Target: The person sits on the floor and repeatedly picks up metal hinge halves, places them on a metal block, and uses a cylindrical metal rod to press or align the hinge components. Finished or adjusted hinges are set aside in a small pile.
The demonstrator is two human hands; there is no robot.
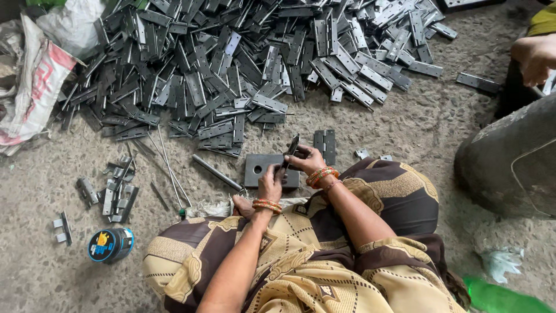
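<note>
On the concrete floor [417, 124], a dark square metal block [260, 168] with a round hole near its left side lies flat just in front of the seated person's knees; all positions below are taken from this block.

Left hand [270, 184]: resting on the block's near edge, fingers curled and pinched on the lower end of a narrow hinge piece [292, 148]. Right hand [305, 159]: at the block's right edge, fingers closed on the same hinge piece higher up. The hinge piece stands tilted, lower end over the block's right part, upper end leaning away from the person. Both wrists carry orange and red bangles [322, 174].

Left of the block: a thin steel rod [217, 172] lies slanted, its near end almost touching the block's lower left corner. Further left, a small cluster of hinges [113, 191], and nearer the person, a round blue-lidded tin [109, 244].

Right of the block, just beyond the right hand: a flat opened hinge [325, 144].

Beyond the block: a large heap of grey hinges [243, 58] spreads across the floor.

Far right of the block: another person's hand [536, 58], partly out of view; grip cannot be told.
</note>
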